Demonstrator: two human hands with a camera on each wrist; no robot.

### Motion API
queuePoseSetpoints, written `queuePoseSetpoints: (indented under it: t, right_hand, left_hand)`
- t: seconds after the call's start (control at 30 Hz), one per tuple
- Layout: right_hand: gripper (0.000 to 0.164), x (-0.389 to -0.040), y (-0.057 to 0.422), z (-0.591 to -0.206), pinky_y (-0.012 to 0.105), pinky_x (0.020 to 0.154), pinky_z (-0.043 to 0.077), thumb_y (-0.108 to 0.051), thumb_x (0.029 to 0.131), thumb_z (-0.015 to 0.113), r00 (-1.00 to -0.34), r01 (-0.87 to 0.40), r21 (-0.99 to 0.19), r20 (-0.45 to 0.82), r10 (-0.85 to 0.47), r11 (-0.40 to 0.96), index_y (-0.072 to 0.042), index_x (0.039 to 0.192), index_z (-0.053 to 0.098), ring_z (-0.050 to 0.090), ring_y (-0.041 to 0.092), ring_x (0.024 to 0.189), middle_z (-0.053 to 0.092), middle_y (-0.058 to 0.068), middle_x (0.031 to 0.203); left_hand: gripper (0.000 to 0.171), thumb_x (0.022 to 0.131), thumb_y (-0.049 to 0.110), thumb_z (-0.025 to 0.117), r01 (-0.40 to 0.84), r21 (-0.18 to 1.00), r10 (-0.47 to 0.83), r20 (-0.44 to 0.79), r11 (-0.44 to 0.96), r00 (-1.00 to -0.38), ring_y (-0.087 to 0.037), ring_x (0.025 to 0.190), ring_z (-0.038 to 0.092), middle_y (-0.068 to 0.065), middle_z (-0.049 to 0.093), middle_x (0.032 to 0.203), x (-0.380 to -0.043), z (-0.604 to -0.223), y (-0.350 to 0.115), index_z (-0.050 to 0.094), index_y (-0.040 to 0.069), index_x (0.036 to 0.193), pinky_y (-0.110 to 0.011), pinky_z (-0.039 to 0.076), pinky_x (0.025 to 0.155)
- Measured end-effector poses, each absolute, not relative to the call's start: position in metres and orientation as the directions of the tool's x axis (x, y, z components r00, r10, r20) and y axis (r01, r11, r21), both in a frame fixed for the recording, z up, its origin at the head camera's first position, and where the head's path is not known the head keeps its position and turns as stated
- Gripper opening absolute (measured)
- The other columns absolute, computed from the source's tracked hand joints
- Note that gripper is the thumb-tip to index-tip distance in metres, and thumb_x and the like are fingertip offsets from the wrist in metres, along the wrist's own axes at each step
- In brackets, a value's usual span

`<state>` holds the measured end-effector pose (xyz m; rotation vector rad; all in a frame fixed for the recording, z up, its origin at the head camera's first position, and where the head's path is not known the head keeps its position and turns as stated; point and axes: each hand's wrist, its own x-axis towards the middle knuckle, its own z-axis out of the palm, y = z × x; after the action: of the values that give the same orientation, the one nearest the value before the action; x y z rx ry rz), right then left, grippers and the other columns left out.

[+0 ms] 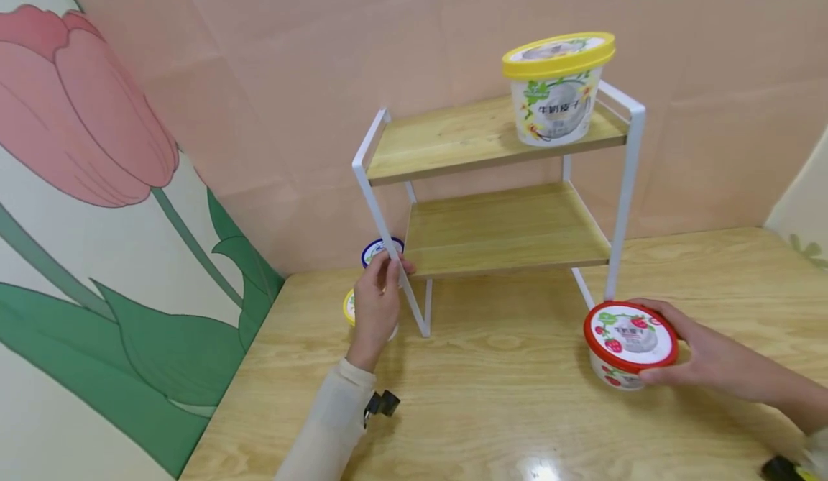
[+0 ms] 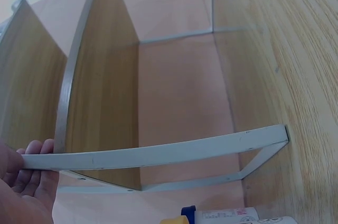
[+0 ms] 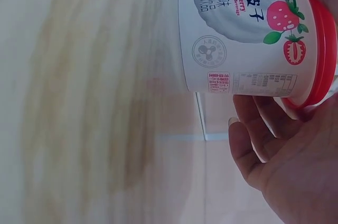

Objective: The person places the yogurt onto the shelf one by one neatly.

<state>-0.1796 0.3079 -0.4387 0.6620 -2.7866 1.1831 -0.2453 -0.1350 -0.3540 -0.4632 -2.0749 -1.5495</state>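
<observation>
My left hand [image 1: 377, 301] grips the white metal leg of a two-tier shelf [image 1: 491, 240] at its front left, near the lower board. In the left wrist view its fingers [image 2: 38, 176] curl around that leg [image 2: 153, 155]. A paper tub with a red lid and strawberry print [image 1: 630, 341] stands upright by the shelf's front right leg. My right hand [image 1: 705, 355] holds this tub from the right, thumb and fingers at the lid's rim. In the right wrist view the tub's printed side [image 3: 237, 44] faces the camera.
A yellow-lidded tub [image 1: 556, 93] sits on the upper board's right end. Left of the shelf, partly hidden by my left hand, are a blue-lidded tub [image 1: 375, 249] and another yellow-lidded one [image 1: 349, 307]. A pink wall covering [image 1: 291, 129] stands close behind the shelf.
</observation>
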Motion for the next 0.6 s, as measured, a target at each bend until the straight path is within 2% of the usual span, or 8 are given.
queuePoseSetpoints:
  t: [0.3,0.43,0.6]
  right_hand:
    - [0.094,-0.176,0.299,-0.439,0.020,0.074,0.047,-0.017,0.076,0.086,-0.912,-0.392,-0.671,0.195,-0.361,0.630,-0.025,0.152,0.030,0.048,-0.010,0.108,0.054,-0.018,0.124]
    - [0.096,-0.175,0.295,-0.438,0.020,0.074,0.048,-0.016,0.076,0.086,-0.904,-0.409,-0.681,0.209,-0.374,0.608,-0.025,0.153,0.030,0.049,-0.009,0.109,0.054,-0.016,0.126]
    - [0.097,-0.175,0.291,-0.436,0.020,0.074,0.048,-0.017,0.076,0.085,-0.900,-0.416,-0.671,0.211,-0.380,0.614,-0.027,0.154,0.028,0.048,-0.009,0.110,0.054,-0.015,0.126]
  left_hand:
    - [0.019,0.103,0.000,0.048,0.558,0.778,-0.011,0.585,0.287,-0.811,-0.041,0.096,0.069,-0.029,0.068,0.096,-0.225,-0.334,-0.130,0.058,-0.014,0.111,-0.043,0.057,0.093]
    - [0.020,0.103,0.001,0.048,0.542,0.790,-0.015,0.569,0.286,-0.822,-0.041,0.098,0.069,-0.029,0.069,0.097,-0.237,-0.345,-0.133,0.058,-0.014,0.112,-0.045,0.056,0.094]
    - [0.022,0.104,0.007,0.049,0.541,0.793,-0.023,0.569,0.281,-0.822,-0.037,0.099,0.070,-0.025,0.070,0.098,-0.247,-0.356,-0.137,0.060,-0.009,0.114,-0.043,0.056,0.095]
